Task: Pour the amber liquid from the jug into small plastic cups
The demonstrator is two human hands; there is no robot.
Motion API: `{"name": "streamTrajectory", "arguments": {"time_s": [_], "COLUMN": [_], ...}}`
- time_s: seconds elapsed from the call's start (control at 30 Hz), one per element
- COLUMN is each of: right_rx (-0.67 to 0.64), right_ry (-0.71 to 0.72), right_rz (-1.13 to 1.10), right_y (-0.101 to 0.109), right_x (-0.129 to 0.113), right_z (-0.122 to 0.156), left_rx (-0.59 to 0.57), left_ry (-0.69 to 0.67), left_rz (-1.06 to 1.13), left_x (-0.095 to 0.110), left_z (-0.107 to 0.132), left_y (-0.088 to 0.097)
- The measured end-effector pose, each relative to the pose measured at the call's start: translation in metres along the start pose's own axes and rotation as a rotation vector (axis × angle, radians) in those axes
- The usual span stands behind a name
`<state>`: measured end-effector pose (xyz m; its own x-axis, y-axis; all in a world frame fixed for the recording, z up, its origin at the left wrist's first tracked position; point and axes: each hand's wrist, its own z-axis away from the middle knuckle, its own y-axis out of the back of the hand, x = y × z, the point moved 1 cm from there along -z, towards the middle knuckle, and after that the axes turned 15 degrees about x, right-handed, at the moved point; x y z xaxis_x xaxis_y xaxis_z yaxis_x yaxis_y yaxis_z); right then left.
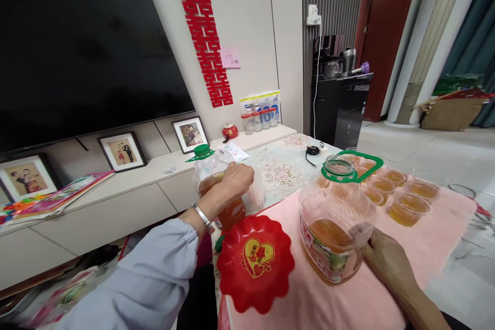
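My right hand holds the lower right side of an open clear plastic jug, its fingers partly hidden behind it. The jug has a green handle ring at its neck and amber liquid in its lower part. My left hand is closed, fingers curled down beside a second jug with a green cap. Clear plastic shows under those fingers; what they grip is hidden. In front lies a red scalloped plate with a gold heart. Several clear cups of amber liquid stand right of the open jug.
A pink cloth covers the near table. Behind it are a black tape measure, red-lidded jars and a small red pot. Framed photos line the low cabinet under the television.
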<state>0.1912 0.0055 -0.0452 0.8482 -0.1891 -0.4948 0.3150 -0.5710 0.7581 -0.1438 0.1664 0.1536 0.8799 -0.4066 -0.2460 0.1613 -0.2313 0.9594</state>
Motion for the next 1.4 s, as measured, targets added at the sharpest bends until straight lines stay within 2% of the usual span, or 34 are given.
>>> {"name": "streamTrajectory", "arguments": {"time_s": [0.3, 0.5, 0.67, 0.77, 0.83, 0.9, 1.03, 1.17, 1.27, 1.4], "right_rx": [0.028, 0.023, -0.022, -0.047, -0.065, -0.076, -0.071, -0.058, -0.055, -0.045], "right_ry": [0.033, 0.048, 0.035, 0.026, 0.024, 0.021, 0.017, 0.005, -0.018, -0.058], "right_rz": [-0.008, 0.022, 0.082, 0.130, 0.156, 0.175, 0.188, 0.179, 0.158, 0.100], "right_y": [0.001, -0.001, 0.000, 0.000, 0.000, -0.001, -0.002, -0.003, -0.002, -0.002], "right_x": [-0.001, 0.001, 0.002, 0.002, 0.003, 0.003, 0.005, 0.007, 0.008, 0.007], "right_z": [0.000, 0.000, 0.001, 0.001, 0.000, 0.000, -0.001, 0.000, 0.000, 0.001], "left_rx": [-0.028, 0.060, 0.215, 0.257, 0.231, 0.183, 0.114, 0.145, 0.185, 0.206], "left_ry": [0.023, 0.071, 0.073, 0.076, 0.074, 0.057, 0.021, 0.012, -0.014, -0.035], "left_rz": [0.024, -0.004, 0.010, 0.072, 0.123, 0.172, 0.267, 0.319, 0.335, 0.347], "left_x": [-0.002, 0.002, 0.007, 0.012, 0.017, 0.023, 0.032, 0.035, 0.036, 0.037], "left_z": [-0.005, 0.000, 0.020, 0.046, 0.067, 0.089, 0.128, 0.151, 0.160, 0.163], "left_y": [0.008, 0.032, 0.067, 0.075, 0.068, 0.048, -0.009, -0.056, -0.075, -0.085]}}
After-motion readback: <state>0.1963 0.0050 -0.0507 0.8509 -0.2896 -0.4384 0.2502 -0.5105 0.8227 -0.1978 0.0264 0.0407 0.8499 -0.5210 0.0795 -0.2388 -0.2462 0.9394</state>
